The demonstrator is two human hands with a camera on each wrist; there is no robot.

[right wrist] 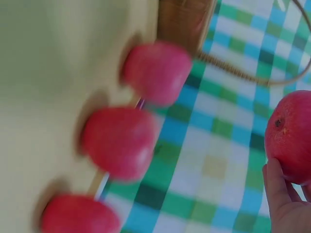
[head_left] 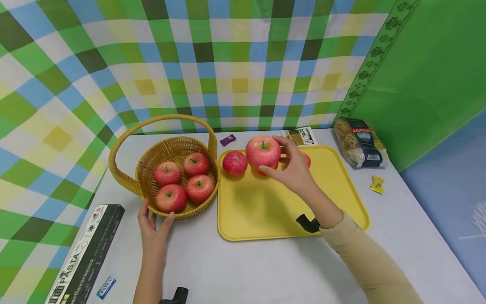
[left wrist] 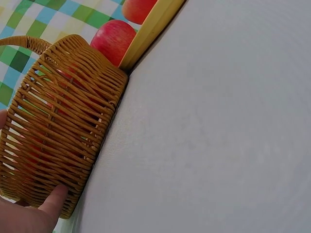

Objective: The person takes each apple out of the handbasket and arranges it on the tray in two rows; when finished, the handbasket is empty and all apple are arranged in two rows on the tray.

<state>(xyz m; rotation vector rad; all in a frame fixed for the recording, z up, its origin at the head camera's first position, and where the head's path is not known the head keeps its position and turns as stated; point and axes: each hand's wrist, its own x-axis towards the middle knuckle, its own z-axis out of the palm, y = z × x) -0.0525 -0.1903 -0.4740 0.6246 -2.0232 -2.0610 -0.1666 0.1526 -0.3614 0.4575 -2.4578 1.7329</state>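
Far left on the bench (head_left: pixel 235 270) lay a black pasta box (head_left: pixel 89 253), w/ a small blue packet (head_left: pixel 105 288) just beside its near end. Your left hand (head_left: pixel 153 230) rested on the near rim of the wicker basket (head_left: pixel 152 158), fingers spread and relaxed, thumb on the weave; the left wrist view showed the thumb tip (left wrist: pixel 57 200) pressed to the basket wall. Four red apples sat inside the basket, e.g. the nearest one (head_left: pixel 171 198). The basket touched the left edge of the yellow tray (head_left: pixel 258 211).

At the tray's far left corner sat a loose apple (head_left: pixel 234 163). Next to it your right hand (head_left: pixel 294 169) gripped a bigger raised apple (head_left: pixel 263 152), fingers curled round its right side, held off the tray near the far edge. Another apple (head_left: pixel 306 158) sat mostly hidden behind that hand; the right wrist view, blurred, showed three apples on the tray below.

Beyond the tray: a purple wrapper (head_left: pixel 228 139) and a printed card (head_left: pixel 300 136). Right of the tray lay a pasta bag (head_left: pixel 358 141), and nearer you a small yellow packet (head_left: pixel 377 184).
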